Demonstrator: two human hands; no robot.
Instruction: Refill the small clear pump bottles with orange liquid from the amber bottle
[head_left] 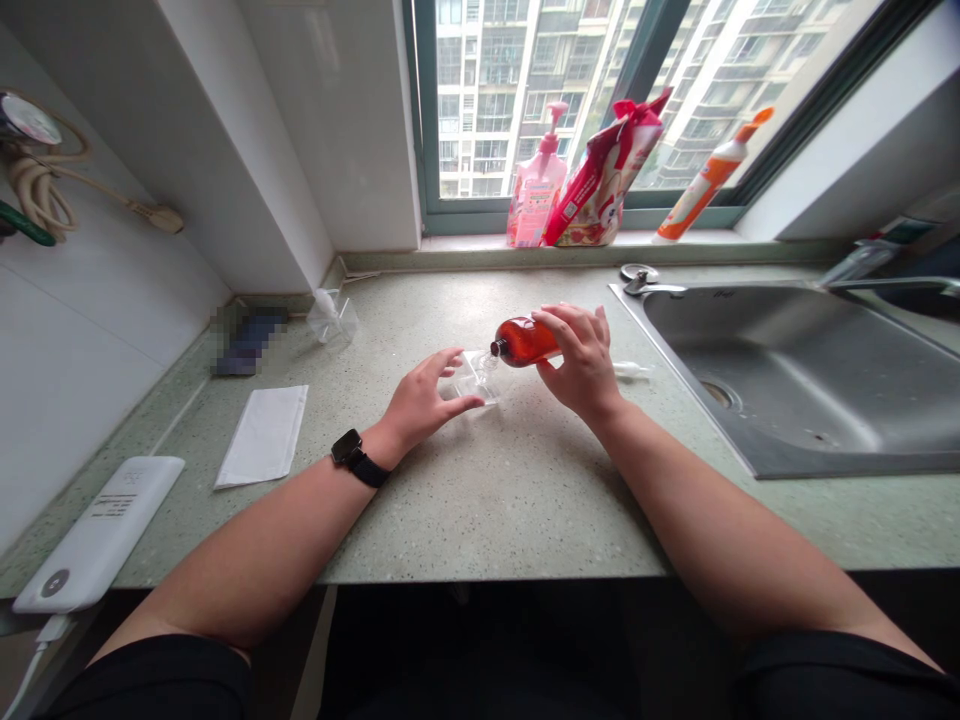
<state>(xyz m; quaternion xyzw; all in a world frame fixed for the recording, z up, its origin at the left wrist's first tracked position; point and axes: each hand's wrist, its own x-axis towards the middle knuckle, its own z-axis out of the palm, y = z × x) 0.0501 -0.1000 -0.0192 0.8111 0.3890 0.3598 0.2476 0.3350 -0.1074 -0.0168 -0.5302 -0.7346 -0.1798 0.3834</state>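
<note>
My right hand is wrapped round an amber bottle, tipped on its side with its uncapped neck pointing left. The neck is over a clear, square-looking container on the counter. My left hand grips that container from the left, thumb in front and fingers behind. Whether liquid is running from the neck is hard to make out. Behind my right hand lies a clear and white pump top, partly hidden. Another clear square bottle with a white pump stands at the back left.
A steel sink is set into the counter on the right. A folded white cloth, a white power bank and a blurred dark object lie left. A pink pump bottle, red bag and orange-white bottle stand on the sill.
</note>
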